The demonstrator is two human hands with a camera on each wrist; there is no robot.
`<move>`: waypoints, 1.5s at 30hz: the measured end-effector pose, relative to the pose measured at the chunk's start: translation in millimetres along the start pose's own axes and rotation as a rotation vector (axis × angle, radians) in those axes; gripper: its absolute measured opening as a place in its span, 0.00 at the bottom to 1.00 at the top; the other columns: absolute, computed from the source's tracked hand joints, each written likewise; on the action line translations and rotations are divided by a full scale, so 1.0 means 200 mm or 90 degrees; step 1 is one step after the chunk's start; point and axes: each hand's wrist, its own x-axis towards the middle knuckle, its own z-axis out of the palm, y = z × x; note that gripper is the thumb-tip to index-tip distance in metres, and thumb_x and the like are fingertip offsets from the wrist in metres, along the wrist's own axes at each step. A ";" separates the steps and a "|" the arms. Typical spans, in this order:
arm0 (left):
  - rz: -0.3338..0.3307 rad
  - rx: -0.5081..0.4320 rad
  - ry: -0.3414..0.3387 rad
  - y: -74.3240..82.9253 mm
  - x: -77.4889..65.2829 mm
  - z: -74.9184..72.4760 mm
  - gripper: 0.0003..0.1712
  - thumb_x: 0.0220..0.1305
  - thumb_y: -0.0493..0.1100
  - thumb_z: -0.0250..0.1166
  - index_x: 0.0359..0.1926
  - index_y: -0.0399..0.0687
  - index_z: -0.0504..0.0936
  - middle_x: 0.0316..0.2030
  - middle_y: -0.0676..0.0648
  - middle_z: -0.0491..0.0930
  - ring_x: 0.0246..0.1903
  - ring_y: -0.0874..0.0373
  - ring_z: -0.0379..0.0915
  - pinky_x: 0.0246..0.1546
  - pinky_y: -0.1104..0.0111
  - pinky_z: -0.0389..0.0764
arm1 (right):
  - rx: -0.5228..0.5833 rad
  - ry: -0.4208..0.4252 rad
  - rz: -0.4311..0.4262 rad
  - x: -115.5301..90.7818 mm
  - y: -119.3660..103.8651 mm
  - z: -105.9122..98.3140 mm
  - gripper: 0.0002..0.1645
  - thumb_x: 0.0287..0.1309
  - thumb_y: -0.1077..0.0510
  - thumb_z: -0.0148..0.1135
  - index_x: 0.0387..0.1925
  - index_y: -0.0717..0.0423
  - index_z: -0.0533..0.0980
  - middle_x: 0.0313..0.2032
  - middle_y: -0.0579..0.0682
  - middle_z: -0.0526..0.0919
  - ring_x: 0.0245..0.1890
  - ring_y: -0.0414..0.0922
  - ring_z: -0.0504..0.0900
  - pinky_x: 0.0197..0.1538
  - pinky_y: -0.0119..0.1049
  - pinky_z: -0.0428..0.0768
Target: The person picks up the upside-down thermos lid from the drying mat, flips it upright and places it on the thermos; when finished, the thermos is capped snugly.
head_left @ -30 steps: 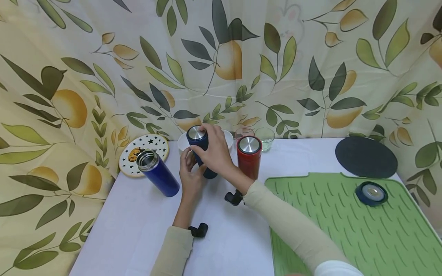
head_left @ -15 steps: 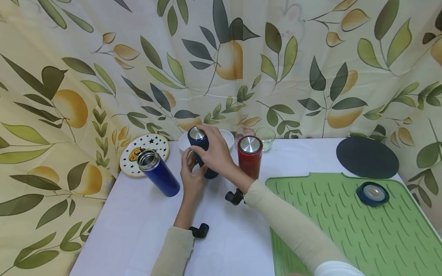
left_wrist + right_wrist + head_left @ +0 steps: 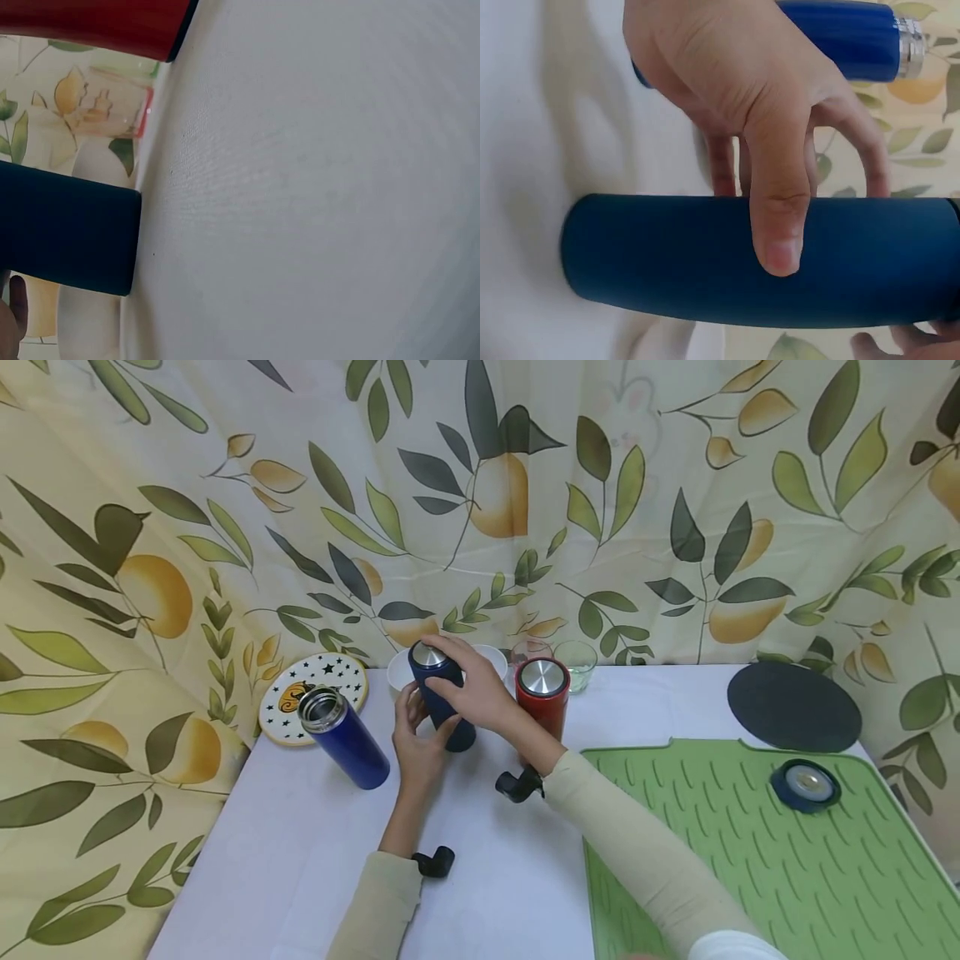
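Note:
A dark blue thermos [image 3: 460, 737] stands upright on the white table. My left hand [image 3: 418, 747] holds its body from the left; in the right wrist view, the left thumb [image 3: 780, 225] lies across the thermos wall and the fingers pass behind it. Over the top, my right hand [image 3: 480, 689] grips the silver-topped lid [image 3: 427, 655] with thumb and fingers. Only a little of the right hand's fingertips [image 3: 907, 341] shows at the edge of the right wrist view. Left of my hands stands a bright blue thermos [image 3: 348, 747] without a lid, its steel mouth uncovered.
A red thermos [image 3: 542, 706] with its lid on stands close beside my right wrist. Behind are white bowls [image 3: 491, 660] and glasses [image 3: 576, 667]. A dark blue lid [image 3: 806, 785] lies on the green mat [image 3: 690, 827]. A black disc [image 3: 795, 706] and a star-patterned round board [image 3: 345, 672] lie farther back.
My right hand has turned slightly on the lid, its wrist shifting a little to the right. The left hand keeps its hold on the dark blue thermos.

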 end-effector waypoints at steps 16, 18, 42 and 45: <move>0.010 0.034 0.009 0.00 -0.01 0.00 0.42 0.46 0.31 0.71 0.62 0.45 0.62 0.53 0.38 0.74 0.49 0.47 0.73 0.44 0.45 0.70 | -0.082 0.187 -0.021 -0.02 -0.02 0.11 0.33 0.47 0.52 0.70 0.57 0.46 0.70 0.56 0.45 0.71 0.55 0.41 0.69 0.54 0.41 0.71; 0.009 0.029 0.006 -0.01 -0.01 0.00 0.42 0.45 0.33 0.72 0.62 0.44 0.62 0.52 0.39 0.75 0.48 0.46 0.73 0.45 0.45 0.70 | -0.045 0.140 -0.001 -0.02 -0.01 0.09 0.34 0.50 0.53 0.68 0.60 0.43 0.66 0.59 0.43 0.67 0.56 0.40 0.67 0.56 0.42 0.71; 0.017 0.047 -0.011 0.01 0.00 -0.01 0.43 0.44 0.25 0.67 0.63 0.45 0.61 0.51 0.40 0.75 0.49 0.48 0.74 0.35 0.49 0.69 | -0.118 0.225 -0.015 -0.01 -0.05 0.14 0.30 0.47 0.49 0.70 0.53 0.46 0.73 0.52 0.48 0.71 0.50 0.43 0.70 0.53 0.40 0.70; 0.010 0.048 -0.015 0.01 0.00 -0.01 0.43 0.45 0.30 0.71 0.62 0.46 0.62 0.52 0.40 0.75 0.50 0.49 0.73 0.37 0.48 0.69 | -0.045 0.109 0.016 -0.02 -0.04 0.08 0.31 0.54 0.50 0.64 0.60 0.44 0.67 0.60 0.47 0.65 0.57 0.42 0.67 0.55 0.41 0.72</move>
